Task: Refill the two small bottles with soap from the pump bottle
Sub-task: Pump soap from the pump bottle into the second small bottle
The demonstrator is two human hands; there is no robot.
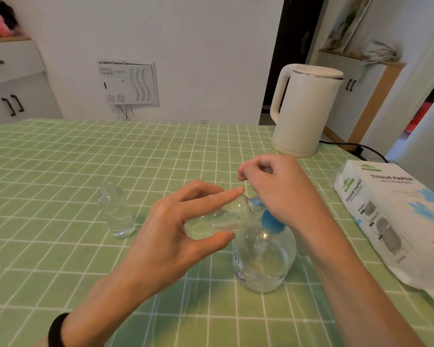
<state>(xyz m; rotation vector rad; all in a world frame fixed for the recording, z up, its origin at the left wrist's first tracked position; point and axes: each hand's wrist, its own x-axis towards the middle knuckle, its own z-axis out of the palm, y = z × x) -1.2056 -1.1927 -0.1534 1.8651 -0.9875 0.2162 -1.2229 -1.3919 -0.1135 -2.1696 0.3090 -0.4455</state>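
Observation:
A clear round pump bottle [263,261] with a blue pump head [269,220] stands on the green checked tablecloth. My left hand [183,229] holds a small clear bottle [218,220] tilted sideways, its mouth up against the blue nozzle [255,202]. My right hand [281,189] rests on top of the pump head with its fingers loosely curled. A second small clear bottle [115,211] stands upright and uncapped to the left, apart from both hands.
A white electric kettle [303,108] stands at the back right with its black cord [356,147] trailing right. A pack of tissue paper [391,216] lies along the table's right edge. White cabinets line the left wall.

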